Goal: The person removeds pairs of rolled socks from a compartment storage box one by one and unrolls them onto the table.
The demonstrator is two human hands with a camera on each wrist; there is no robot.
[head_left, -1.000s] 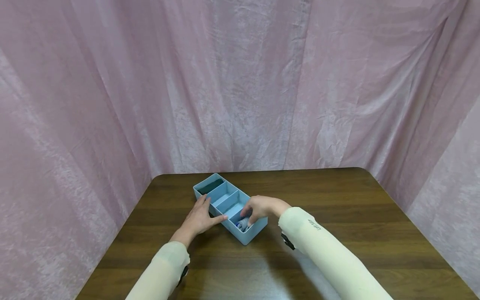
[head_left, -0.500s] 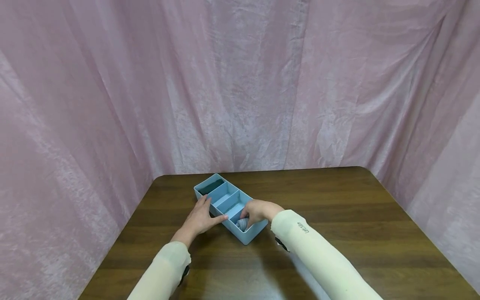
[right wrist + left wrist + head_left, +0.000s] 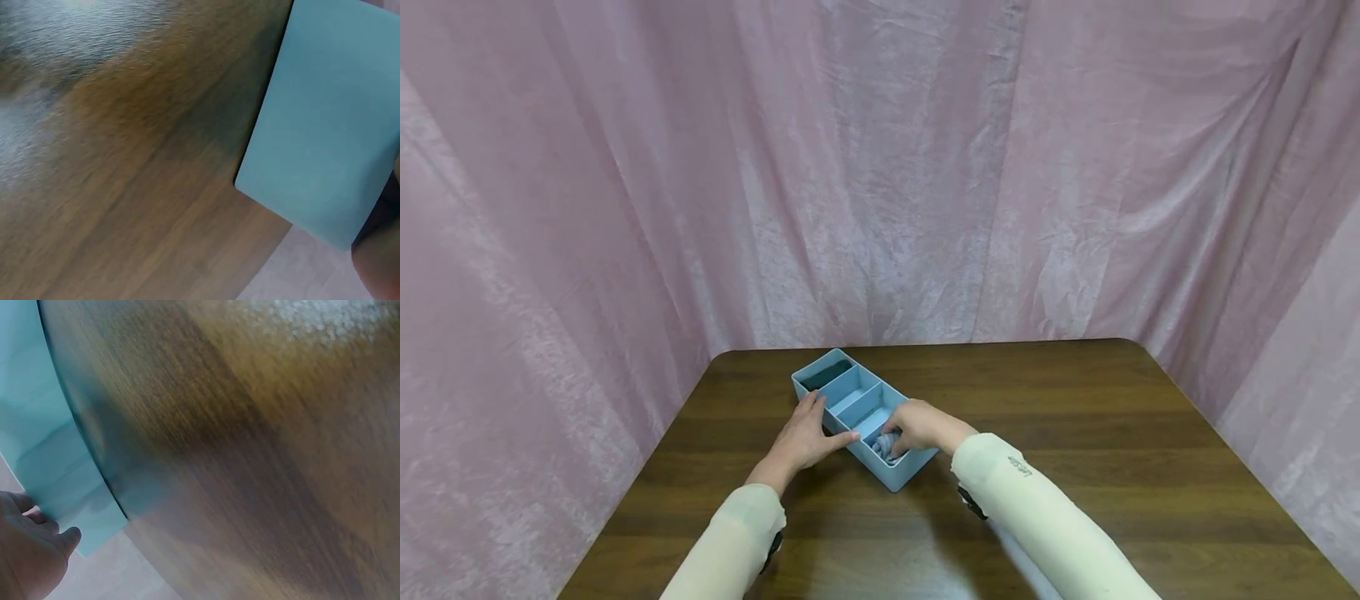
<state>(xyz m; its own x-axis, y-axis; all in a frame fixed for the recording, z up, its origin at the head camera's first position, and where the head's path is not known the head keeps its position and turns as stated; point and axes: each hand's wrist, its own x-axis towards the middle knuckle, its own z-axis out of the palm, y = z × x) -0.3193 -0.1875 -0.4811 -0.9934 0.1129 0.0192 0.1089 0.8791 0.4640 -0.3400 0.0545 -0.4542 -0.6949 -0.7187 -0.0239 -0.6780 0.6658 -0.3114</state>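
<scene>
A light-blue box [image 3: 895, 477] with several compartments stands slantwise on the table. My left hand [image 3: 802, 439] touches its left long side, thumb spread from the fingers; the left wrist view shows this hand [image 3: 36, 547] against the box wall [image 3: 56, 444]. My right hand [image 3: 921, 423] reaches into the nearest compartment and pinches a grey-blue bundle of soft cloth [image 3: 884, 446], its fingertips partly hidden. A dark green, cloth-like thing [image 3: 826, 375] fills the farthest compartment. In the right wrist view, the box's end wall [image 3: 325, 125] hides most of the right hand [image 3: 381, 262].
The brown wooden table [image 3: 1075, 417] extends around the box, widest to the right. A pink curtain [image 3: 880, 167] hangs behind the table's far edge and along its sides. Two middle compartments hold nothing visible.
My right hand dips deeper into the near compartment, then shifts slightly; the cloth bundle looks more crumpled, and its bright blue patch no longer shows. The left hand stays against the box.
</scene>
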